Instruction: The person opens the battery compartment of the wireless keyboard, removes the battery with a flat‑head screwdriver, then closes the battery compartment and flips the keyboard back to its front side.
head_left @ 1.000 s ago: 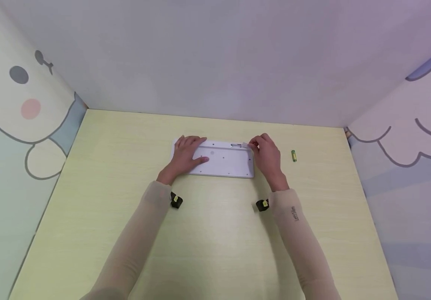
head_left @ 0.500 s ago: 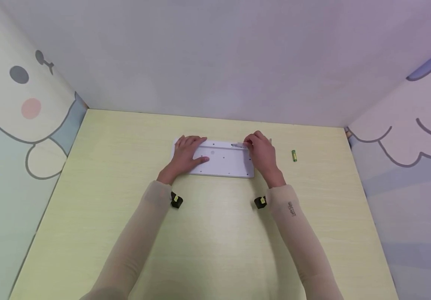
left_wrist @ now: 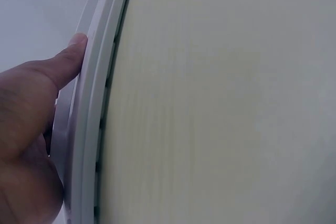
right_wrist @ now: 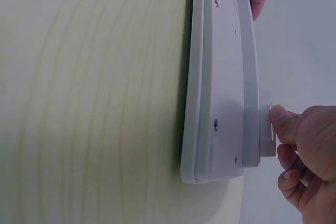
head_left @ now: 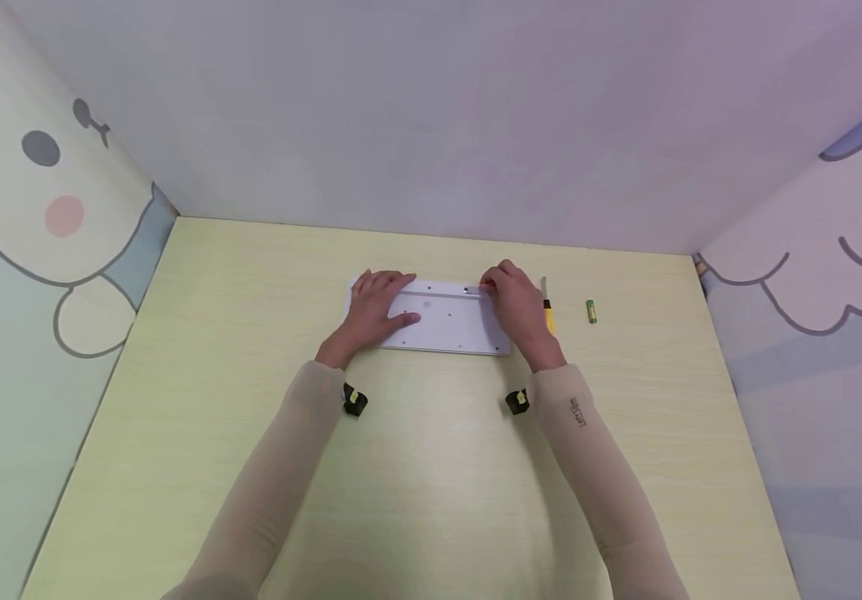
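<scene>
A white keyboard (head_left: 446,329) lies face down on the table, its screw-dotted underside up and its raised ridge along the far side. My left hand (head_left: 371,308) holds its left part, fingers at the far edge and thumb on the underside. In the left wrist view that thumb (left_wrist: 71,61) lies against the ridge. My right hand (head_left: 515,304) is at the ridge's right end, thumb and fingertips pinching a small white battery cover (right_wrist: 266,129) at the battery slot. Only a short stretch of the slot (head_left: 468,291) shows beside the fingertips. The slot's inside is hidden.
A tool with a yellow handle (head_left: 548,321) and thin grey shaft lies right beside my right hand. Farther right is a green and gold battery (head_left: 591,312). A pale wall (head_left: 431,125) rises behind the table (head_left: 431,483). Small black devices sit at both wrists.
My right hand has moved left along the ridge with the battery cover, leaving less of the slot exposed. The yellow-handled tool has come into view behind it. The left hand keeps its place.
</scene>
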A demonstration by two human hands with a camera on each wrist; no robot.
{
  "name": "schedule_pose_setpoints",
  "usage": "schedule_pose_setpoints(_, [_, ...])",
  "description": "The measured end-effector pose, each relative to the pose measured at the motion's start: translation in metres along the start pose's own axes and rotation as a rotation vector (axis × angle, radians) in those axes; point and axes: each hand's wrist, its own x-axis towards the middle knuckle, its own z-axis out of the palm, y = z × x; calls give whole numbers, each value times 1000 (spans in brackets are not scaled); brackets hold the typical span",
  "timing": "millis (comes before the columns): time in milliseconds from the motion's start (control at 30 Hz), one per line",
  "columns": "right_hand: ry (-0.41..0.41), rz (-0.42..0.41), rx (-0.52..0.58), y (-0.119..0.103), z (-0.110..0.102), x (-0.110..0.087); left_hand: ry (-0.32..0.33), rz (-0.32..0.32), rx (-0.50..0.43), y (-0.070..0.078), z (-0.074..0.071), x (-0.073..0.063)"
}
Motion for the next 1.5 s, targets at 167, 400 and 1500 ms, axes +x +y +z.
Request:
schedule_pose_setpoints(167, [-11,-11,11,-1,1,2,-1,-2,7,0,0,0])
schedule_pose_setpoints(400, [-24,-14,20,-3,0,2,-7,-8,-1,1,0,0])
schedule_pose_setpoints(1500, [-60,8,39,5,4,-7,4,-7,-6,2,1,0])
